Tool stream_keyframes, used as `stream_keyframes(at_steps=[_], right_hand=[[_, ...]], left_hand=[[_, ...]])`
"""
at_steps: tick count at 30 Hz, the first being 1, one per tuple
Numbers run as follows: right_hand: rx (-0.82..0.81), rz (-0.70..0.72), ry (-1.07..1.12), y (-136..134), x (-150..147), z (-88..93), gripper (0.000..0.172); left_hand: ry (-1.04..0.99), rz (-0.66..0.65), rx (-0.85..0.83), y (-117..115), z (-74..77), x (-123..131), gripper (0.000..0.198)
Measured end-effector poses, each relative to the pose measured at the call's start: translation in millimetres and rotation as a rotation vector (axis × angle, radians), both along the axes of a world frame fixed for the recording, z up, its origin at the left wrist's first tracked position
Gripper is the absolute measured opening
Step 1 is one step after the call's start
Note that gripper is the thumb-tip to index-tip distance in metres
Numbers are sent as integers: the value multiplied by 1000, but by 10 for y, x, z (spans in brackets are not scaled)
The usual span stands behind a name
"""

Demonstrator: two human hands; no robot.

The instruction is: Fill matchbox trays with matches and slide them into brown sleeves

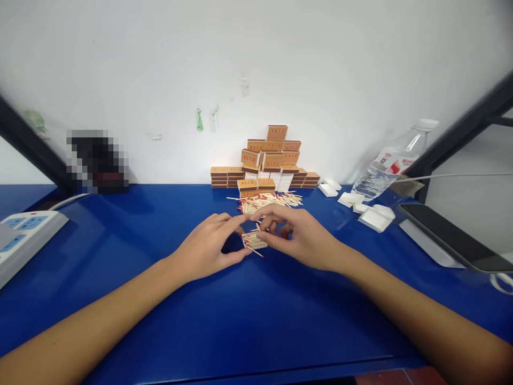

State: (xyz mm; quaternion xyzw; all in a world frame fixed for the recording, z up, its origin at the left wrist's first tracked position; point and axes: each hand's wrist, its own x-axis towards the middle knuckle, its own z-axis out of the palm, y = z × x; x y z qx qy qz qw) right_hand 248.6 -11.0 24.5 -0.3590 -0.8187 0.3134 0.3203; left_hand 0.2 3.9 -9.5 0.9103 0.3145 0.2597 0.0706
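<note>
A small white matchbox tray (pixel 262 246) with red-tipped matches in it lies on the blue table between my hands. My left hand (pixel 206 243) grips the tray's left end, thumb at the near corner and fingers at the far side. My right hand (pixel 306 235) is curled over the tray's right end, its thumb and fingers closed around matches there; how many is hidden. One match (pixel 256 252) sticks out over the tray's near edge. Just beyond my fingertips lies a loose heap of matches (pixel 276 201).
Stacked brown matchboxes (pixel 273 160) stand against the wall behind the heap. To the right are several white trays (pixel 375 218), a tilted water bottle (pixel 390 160) and a phone (pixel 457 235) on a white block. A power strip (pixel 30 235) lies at the left.
</note>
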Motion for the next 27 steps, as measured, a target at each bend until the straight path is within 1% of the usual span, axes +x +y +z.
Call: stream_keyframes(at_steps=[2,4,8,10,13,16,19,23,27], right_hand=[[-14,-17,21,13,-8,-32,16],[-26,-59,41,25,-21,-73,11],[-52,-122,81,51,-57,-159,15],[-28,-153,44,68,-63,-192,16],[57,-182,-60,103,-37,-220,12],[125,-150,-143,133,16,-220,6],[178,-129,-157,132,41,-201,6],[235,-79,-156,86,-16,-181,9],[277,-14,-178,55,-93,-210,10]], left_hand=[[-4,2,9,5,-9,-4,57],[0,8,15,6,-13,-5,61],[-5,20,17,-3,6,2,62],[-11,29,6,-7,19,6,61],[-21,33,-5,-6,26,11,61],[-28,24,-1,1,17,10,60],[-22,25,12,6,1,5,61],[-19,9,8,-7,-3,7,64],[0,-13,6,-36,13,32,67]])
